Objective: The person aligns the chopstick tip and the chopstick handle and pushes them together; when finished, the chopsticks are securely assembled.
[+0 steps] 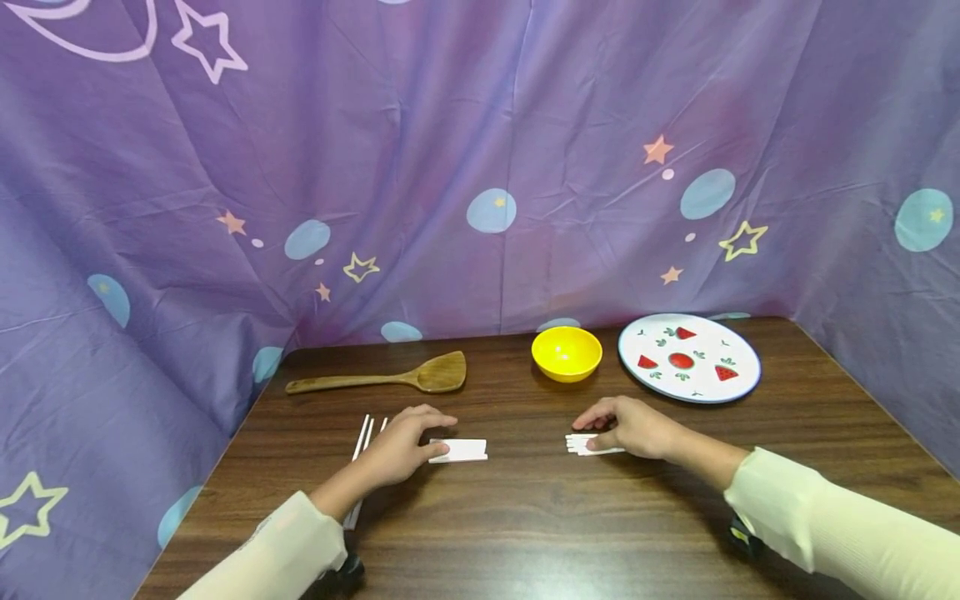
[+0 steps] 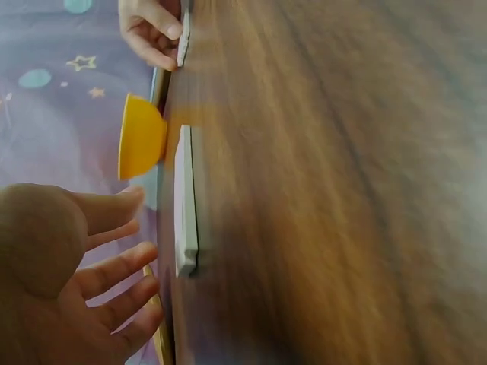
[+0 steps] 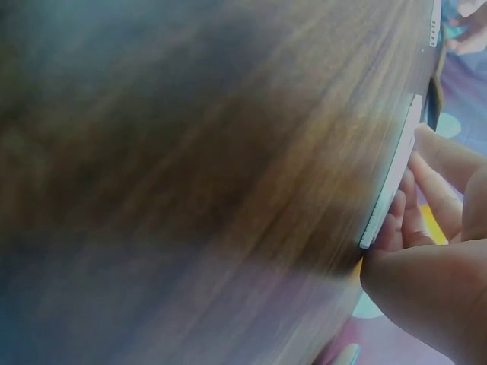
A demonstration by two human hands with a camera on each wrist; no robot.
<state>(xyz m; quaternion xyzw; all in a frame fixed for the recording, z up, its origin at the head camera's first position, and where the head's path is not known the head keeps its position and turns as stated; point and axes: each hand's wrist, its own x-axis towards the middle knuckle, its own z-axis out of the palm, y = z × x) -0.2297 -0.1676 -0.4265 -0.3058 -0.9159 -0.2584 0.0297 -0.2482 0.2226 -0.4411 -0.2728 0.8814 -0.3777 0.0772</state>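
My left hand (image 1: 401, 446) hovers with relaxed fingers at the left end of a flat white piece (image 1: 463, 451) on the table. The left wrist view shows a gap between those fingers and the white piece (image 2: 185, 201). At the right, my right hand (image 1: 637, 427) is over a bundle of short white sticks (image 1: 579, 444) laid side by side. Its thumb overlaps the bundle in the head view, and its fingers bend loosely along the far side; whether they touch is hard to tell. Several thin white sticks (image 1: 363, 437) lie partly hidden beyond my left forearm.
Toward the back of the brown table (image 1: 525, 525) lie a wooden spatula (image 1: 441, 372), a yellow bowl (image 1: 567, 357) and a white plate (image 1: 705, 354) with a watermelon pattern. A purple cloth (image 1: 450, 150) with stars hangs behind and along the sides.
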